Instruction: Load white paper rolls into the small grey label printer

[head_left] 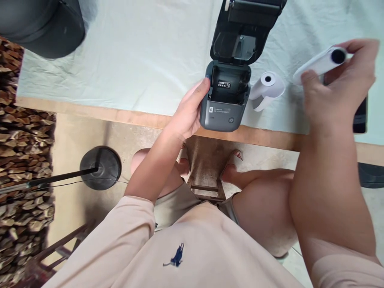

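Note:
A small dark thermal printer (224, 114) is at the table's front edge with its lid (231, 36) swung up and back. Its paper bay looks vacant, with a printed label on the inner wall. My left hand (192, 106) grips the printer's left side, the thumb near the bay's rim. Off to the right, my right hand (336, 88) is closed on a white paper roll (319, 63) with a dark core, its loose paper stretching left. Between the two hands, a second paper roll (268, 86) stands beside the printer, partly unwound.
A pale cloth covers the table (135, 48). A dark phone-like object (361, 116) lies partly behind my right wrist. At the upper left stands a large black object (45, 28). Below are a round black stand base (100, 168) and stacked firewood (25, 172).

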Available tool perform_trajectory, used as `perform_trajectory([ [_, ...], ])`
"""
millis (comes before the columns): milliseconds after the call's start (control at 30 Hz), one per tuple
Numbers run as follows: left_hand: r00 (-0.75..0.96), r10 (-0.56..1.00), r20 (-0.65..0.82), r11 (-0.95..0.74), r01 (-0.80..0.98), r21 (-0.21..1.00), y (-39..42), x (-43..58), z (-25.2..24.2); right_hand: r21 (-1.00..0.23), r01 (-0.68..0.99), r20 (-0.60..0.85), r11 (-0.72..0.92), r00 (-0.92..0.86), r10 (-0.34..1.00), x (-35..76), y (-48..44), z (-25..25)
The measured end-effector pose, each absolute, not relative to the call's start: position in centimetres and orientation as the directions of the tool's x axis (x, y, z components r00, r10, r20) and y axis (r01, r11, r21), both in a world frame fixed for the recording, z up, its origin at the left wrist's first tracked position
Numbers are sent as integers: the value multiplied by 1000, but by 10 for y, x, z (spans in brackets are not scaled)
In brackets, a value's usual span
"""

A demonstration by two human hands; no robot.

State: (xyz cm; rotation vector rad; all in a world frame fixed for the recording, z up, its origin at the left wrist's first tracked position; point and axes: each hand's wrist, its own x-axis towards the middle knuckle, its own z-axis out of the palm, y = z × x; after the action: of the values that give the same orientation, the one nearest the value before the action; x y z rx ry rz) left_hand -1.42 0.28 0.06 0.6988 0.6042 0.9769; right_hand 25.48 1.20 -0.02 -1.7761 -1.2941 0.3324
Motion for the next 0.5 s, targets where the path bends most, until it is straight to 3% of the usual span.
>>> perform_trajectory([
  [100,422,892,-161,384,-523,761,3,-14,1,-669,742,333,-55,365,869,251,6,4],
  [233,410,893,-183,391,-509,767,3,-15,1,-568,798,559,201,195,806,215,-10,17],
  [300,424,889,-174,394,-513,762,3,-15,2,-562,800,465,208,98,880,194,-12,18],
  [400,418,891,-176,393,-517,761,3,-14,2,-587,809,217,20,134,967,175,-7,11],
  [500,383,901,-204,390,-509,767,2,-13,3,-675,737,166,-29,190,968,175,2,2],
])
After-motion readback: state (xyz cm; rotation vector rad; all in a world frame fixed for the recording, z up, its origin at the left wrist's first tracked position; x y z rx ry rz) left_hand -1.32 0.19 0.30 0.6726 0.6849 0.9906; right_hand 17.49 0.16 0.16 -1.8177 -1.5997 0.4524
